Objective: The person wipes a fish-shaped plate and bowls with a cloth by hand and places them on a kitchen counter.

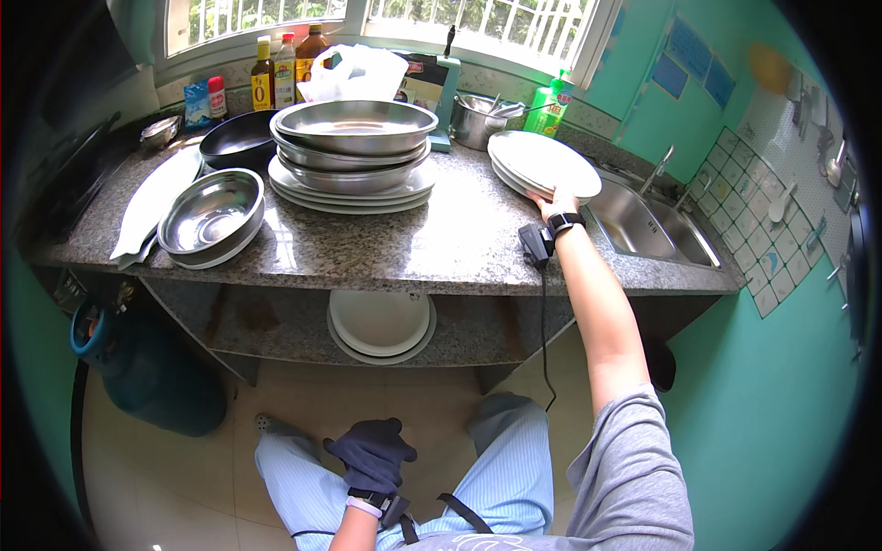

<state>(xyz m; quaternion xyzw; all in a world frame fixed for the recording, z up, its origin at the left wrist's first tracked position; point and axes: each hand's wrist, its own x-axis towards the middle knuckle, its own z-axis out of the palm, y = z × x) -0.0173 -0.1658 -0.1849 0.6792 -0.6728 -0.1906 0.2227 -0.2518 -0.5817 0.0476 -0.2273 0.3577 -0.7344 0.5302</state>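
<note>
At the right of the counter, my right hand (557, 204) grips the near edge of a stack of white plates (544, 162), which sits just left of the sink. The fingers are partly hidden at the plates' rim. My left hand is low in front of my lap, holding a dark grey-blue cloth (372, 451) that covers its fingers. Left of centre, shallow stainless steel bowls (355, 131) are stacked on white plates (351, 202). Another steel bowl (213, 210) rests nearer the counter's front edge, on a pale dish.
A double steel sink (630, 224) is set into the granite counter (358, 258) at right. Behind stand a pot of utensils (475, 124), a green detergent bottle (548, 110) and sauce bottles (284, 72). White basins (379, 324) sit on the lower shelf, a gas cylinder (155, 379) at left.
</note>
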